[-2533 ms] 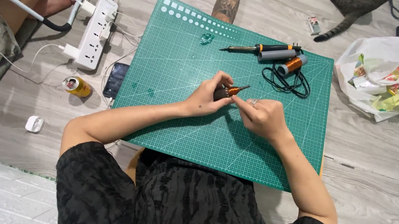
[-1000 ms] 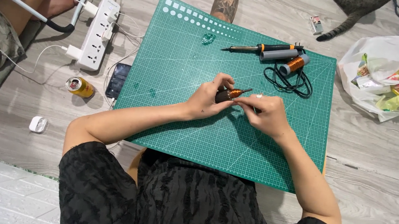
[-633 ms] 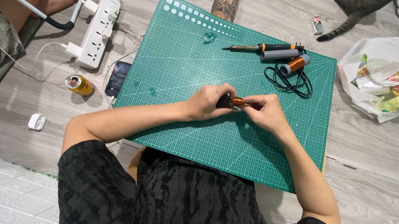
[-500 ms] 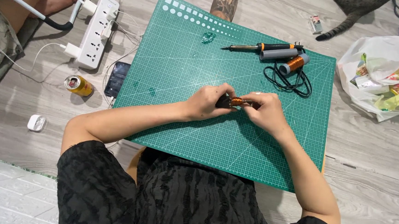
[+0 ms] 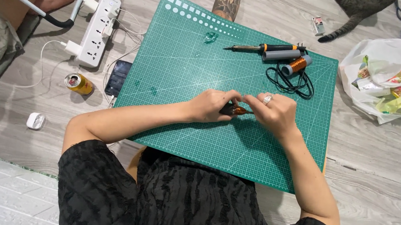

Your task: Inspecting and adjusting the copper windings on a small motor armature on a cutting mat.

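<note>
My left hand (image 5: 213, 105) and my right hand (image 5: 275, 113) meet over the middle of a green cutting mat (image 5: 180, 69). Between them they pinch a small dark object wound with copper-coloured wire (image 5: 236, 111). The left fingers wrap its dark end; the right thumb and forefinger hold the copper end. A ring shows on my right hand. Most of the small object is hidden by the fingers.
On the mat's far side lie a soldering iron (image 5: 265, 48), a copper wire spool (image 5: 296, 65) and a black cord (image 5: 291, 82). Left of the mat are a phone (image 5: 118, 78), a drink can (image 5: 78, 83), a white power strip (image 5: 99, 28). A plastic bag (image 5: 381, 77) lies right; a cat (image 5: 360, 7) beyond.
The orange tip that stuck out toward my right hand is now covered; both hands have closed together around the small object. The hands stay in the same spot on the mat.
</note>
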